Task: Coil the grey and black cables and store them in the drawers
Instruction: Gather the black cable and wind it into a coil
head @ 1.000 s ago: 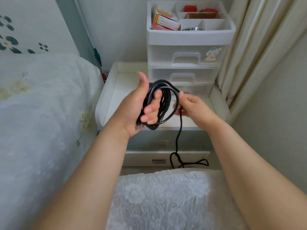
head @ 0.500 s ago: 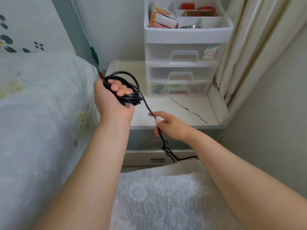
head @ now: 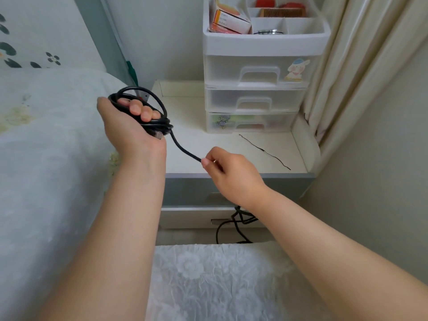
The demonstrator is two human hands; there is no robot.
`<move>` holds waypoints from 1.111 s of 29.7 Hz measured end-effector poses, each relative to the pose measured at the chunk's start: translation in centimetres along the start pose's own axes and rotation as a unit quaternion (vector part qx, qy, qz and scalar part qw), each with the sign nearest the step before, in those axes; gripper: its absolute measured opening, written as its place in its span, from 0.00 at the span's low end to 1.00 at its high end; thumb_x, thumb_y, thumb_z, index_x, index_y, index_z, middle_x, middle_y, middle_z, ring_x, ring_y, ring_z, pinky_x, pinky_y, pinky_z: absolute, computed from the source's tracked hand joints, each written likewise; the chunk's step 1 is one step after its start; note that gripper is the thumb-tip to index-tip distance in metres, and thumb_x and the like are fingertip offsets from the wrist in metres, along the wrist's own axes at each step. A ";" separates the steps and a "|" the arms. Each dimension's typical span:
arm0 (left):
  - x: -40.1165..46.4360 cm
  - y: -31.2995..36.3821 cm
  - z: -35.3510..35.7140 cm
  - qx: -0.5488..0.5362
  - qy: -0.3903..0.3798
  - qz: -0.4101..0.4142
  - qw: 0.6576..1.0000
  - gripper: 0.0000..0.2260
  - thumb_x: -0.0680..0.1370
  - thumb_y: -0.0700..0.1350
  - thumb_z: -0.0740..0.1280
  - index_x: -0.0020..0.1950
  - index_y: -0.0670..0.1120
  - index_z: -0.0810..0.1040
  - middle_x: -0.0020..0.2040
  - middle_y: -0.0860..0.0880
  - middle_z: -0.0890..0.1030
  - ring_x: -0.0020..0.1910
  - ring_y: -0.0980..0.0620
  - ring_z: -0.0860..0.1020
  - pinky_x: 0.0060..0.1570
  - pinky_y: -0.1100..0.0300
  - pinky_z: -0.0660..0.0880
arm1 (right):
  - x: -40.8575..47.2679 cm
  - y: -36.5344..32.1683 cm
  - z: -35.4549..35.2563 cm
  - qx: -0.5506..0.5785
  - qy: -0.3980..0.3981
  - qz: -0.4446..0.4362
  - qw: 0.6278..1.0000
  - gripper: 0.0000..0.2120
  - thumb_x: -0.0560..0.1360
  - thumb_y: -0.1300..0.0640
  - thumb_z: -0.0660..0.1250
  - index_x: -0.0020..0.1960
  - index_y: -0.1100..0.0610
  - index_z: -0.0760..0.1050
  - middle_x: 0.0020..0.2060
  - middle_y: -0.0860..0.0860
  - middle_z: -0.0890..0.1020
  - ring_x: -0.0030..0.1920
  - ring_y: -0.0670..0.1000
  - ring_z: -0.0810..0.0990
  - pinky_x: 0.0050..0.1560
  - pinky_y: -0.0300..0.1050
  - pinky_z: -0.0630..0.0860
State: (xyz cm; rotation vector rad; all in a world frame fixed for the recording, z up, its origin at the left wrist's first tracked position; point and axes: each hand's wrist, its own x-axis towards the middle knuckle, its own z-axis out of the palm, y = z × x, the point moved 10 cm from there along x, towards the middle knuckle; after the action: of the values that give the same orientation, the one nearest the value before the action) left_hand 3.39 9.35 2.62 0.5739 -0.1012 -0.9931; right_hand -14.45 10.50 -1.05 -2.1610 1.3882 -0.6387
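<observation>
Head view: the black cable point(head: 148, 112) looks light and limp but springy. Its loops will likely sag and spread unless pinned together, so the best hold is across the whole bundle, with the free run guided between fingertips close to the coil. It is thin, matte and round, with a small plug end poking out under the bundle.

Left of centre, the left hand point(head: 129, 128) has its fingers curled through several loops, gripping the coil above the nightstand point(head: 231, 144). From there a single strand slopes down to the right hand point(head: 229, 174) at centre, which pinches it between thumb and fingertip. The slack passes behind that wrist and lies tangled low by the nightstand's front.

The drawers point(head: 254, 77) stand at upper right, all closed. No grey cable is visible.
</observation>
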 end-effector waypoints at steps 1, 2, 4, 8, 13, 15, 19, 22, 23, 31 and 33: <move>-0.2 0.2 0.4 0.028 -0.012 0.014 0.999 0.16 0.81 0.51 0.54 0.34 0.49 0.65 0.24 0.53 0.64 0.22 0.53 0.60 0.25 0.63 0.60 | -0.1 -0.9 -0.5 -0.021 0.016 -0.018 0.999 0.11 0.81 0.49 0.55 0.47 0.55 0.71 0.28 0.49 0.73 0.32 0.55 0.72 0.33 0.45 0.66; -0.5 0.5 1.0 0.056 -0.025 0.028 0.998 0.17 0.81 0.53 0.55 0.34 0.49 0.65 0.25 0.52 0.64 0.22 0.53 0.60 0.25 0.63 0.60 | -0.3 -1.5 -1.0 -0.037 0.031 -0.034 0.998 0.13 0.81 0.49 0.54 0.48 0.56 0.72 0.28 0.51 0.74 0.33 0.57 0.73 0.33 0.46 0.67; -1.0 0.8 2.1 0.120 -0.058 0.060 0.989 0.17 0.82 0.54 0.55 0.35 0.48 0.67 0.25 0.51 0.65 0.23 0.52 0.60 0.25 0.62 0.59 | -0.4 -2.3 -2.2 -0.059 0.063 -0.060 0.994 0.14 0.81 0.50 0.53 0.48 0.58 0.72 0.28 0.54 0.74 0.32 0.60 0.73 0.33 0.47 0.69; -2.1 0.7 3.8 0.286 -0.124 0.136 0.940 0.18 0.83 0.53 0.54 0.36 0.46 0.68 0.23 0.50 0.67 0.20 0.51 0.63 0.23 0.61 0.61 | -0.5 -2.8 -3.9 -0.098 0.101 -0.101 0.985 0.17 0.82 0.49 0.51 0.47 0.59 0.72 0.29 0.55 0.77 0.31 0.61 0.74 0.33 0.50 0.72; -1.9 -2.6 3.6 0.465 -0.168 0.088 0.865 0.21 0.81 0.59 0.53 0.35 0.47 0.68 0.22 0.51 0.70 0.21 0.49 0.69 0.27 0.59 0.67 | -0.8 -3.9 -4.7 -0.138 0.113 -0.165 0.970 0.25 0.77 0.43 0.43 0.45 0.59 0.72 0.29 0.51 0.76 0.28 0.59 0.72 0.26 0.44 0.64; -2.2 -4.6 3.2 0.529 -0.191 0.040 0.826 0.23 0.80 0.63 0.51 0.37 0.47 0.69 0.22 0.51 0.71 0.21 0.51 0.71 0.29 0.59 0.69 | -0.7 -3.8 -4.8 -0.132 0.101 -0.173 0.971 0.25 0.77 0.43 0.43 0.45 0.58 0.72 0.29 0.50 0.74 0.29 0.59 0.72 0.26 0.43 0.60; -4.4 -8.5 2.6 0.578 -0.248 -0.079 0.774 0.27 0.79 0.65 0.50 0.36 0.43 0.71 0.21 0.52 0.73 0.22 0.53 0.74 0.25 0.63 0.72 | -0.4 -3.5 -6.1 -0.113 0.125 -0.176 0.970 0.23 0.77 0.43 0.48 0.44 0.57 0.74 0.32 0.46 0.77 0.31 0.56 0.75 0.27 0.42 0.62; -5.5 -9.9 2.0 0.589 -0.271 -0.140 0.748 0.30 0.77 0.68 0.48 0.31 0.44 0.67 0.22 0.50 0.71 0.21 0.51 0.74 0.24 0.65 0.71 | -0.1 -2.7 -6.8 -0.085 0.127 -0.150 0.977 0.20 0.77 0.39 0.53 0.42 0.53 0.74 0.31 0.41 0.77 0.30 0.49 0.73 0.27 0.36 0.62; -5.7 -10.3 1.8 0.591 -0.278 -0.158 0.741 0.31 0.77 0.68 0.47 0.30 0.43 0.67 0.22 0.49 0.71 0.22 0.50 0.73 0.24 0.64 0.71 | -0.1 -2.4 -7.0 -0.079 0.129 -0.141 0.978 0.19 0.75 0.37 0.56 0.40 0.52 0.74 0.30 0.40 0.78 0.29 0.47 0.71 0.28 0.36 0.62; -8.5 -13.2 1.0 0.493 -0.319 -0.317 0.745 0.32 0.73 0.71 0.46 0.39 0.43 0.69 0.23 0.50 0.66 0.18 0.54 0.65 0.20 0.64 0.65 | 1.2 1.6 -9.0 -0.078 0.116 -0.011 0.990 0.24 0.69 0.32 0.62 0.32 0.53 0.70 0.22 0.47 0.69 0.26 0.46 0.68 0.29 0.44 0.61; -8.7 -13.4 1.1 0.477 -0.322 -0.323 0.751 0.32 0.72 0.72 0.45 0.39 0.43 0.68 0.23 0.51 0.65 0.18 0.55 0.63 0.19 0.65 0.64 | 1.2 1.9 -9.0 -0.067 0.112 -0.004 0.992 0.25 0.69 0.32 0.63 0.32 0.54 0.71 0.22 0.47 0.70 0.27 0.47 0.68 0.28 0.44 0.61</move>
State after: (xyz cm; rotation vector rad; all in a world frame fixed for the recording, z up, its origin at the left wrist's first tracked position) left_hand -12.02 10.45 -1.67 1.2227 -1.1555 -1.7973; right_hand -20.86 7.42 4.82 -2.2558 1.5774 -0.8344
